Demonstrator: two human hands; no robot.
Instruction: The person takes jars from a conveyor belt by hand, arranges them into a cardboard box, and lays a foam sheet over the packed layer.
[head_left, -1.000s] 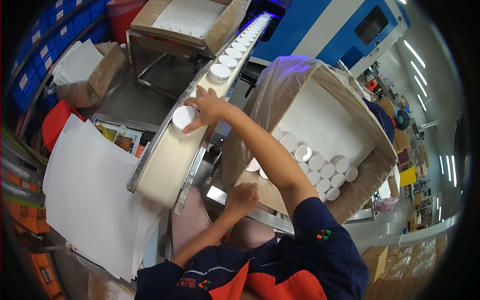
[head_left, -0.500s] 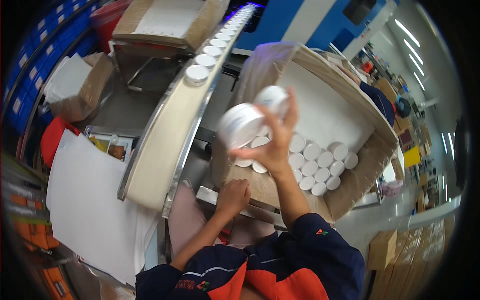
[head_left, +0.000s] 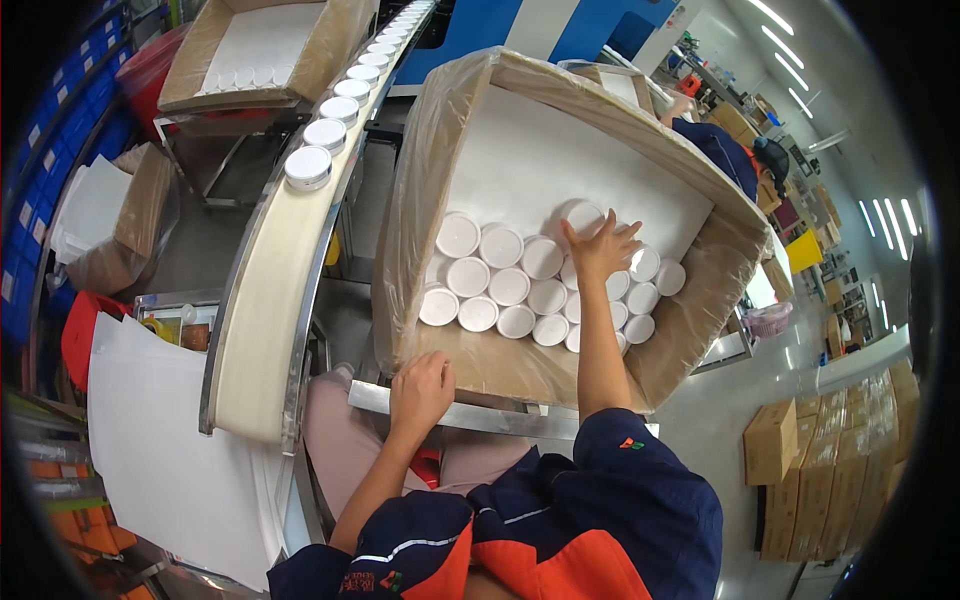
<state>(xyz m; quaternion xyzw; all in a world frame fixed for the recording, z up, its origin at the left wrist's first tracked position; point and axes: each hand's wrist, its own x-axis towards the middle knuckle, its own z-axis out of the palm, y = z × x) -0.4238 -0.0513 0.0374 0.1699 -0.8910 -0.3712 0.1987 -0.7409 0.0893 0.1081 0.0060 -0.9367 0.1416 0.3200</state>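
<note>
My right hand (head_left: 600, 245) reaches into a large plastic-lined cardboard box (head_left: 430, 150) and presses on white round lids (head_left: 578, 215) at the top of the pile. Several white lids (head_left: 505, 288) lie flat in rows on the box floor. My left hand (head_left: 422, 388) rests on the box's near edge by a metal rail (head_left: 450, 412), fingers curled over it. To the left, a cream conveyor belt (head_left: 270, 290) carries a line of white lids (head_left: 308, 165) toward me.
A second cardboard box (head_left: 262, 50) with lids stands at the far left. White sheets (head_left: 160, 440) lie at lower left, a red bin (head_left: 80, 335) beside them. Another person (head_left: 730, 150) stands behind the big box. Brown cartons (head_left: 800, 470) are stacked at right.
My right hand took lids off the conveyor, carried them to the right and set them down in the big box. My left hand stayed on the box edge.
</note>
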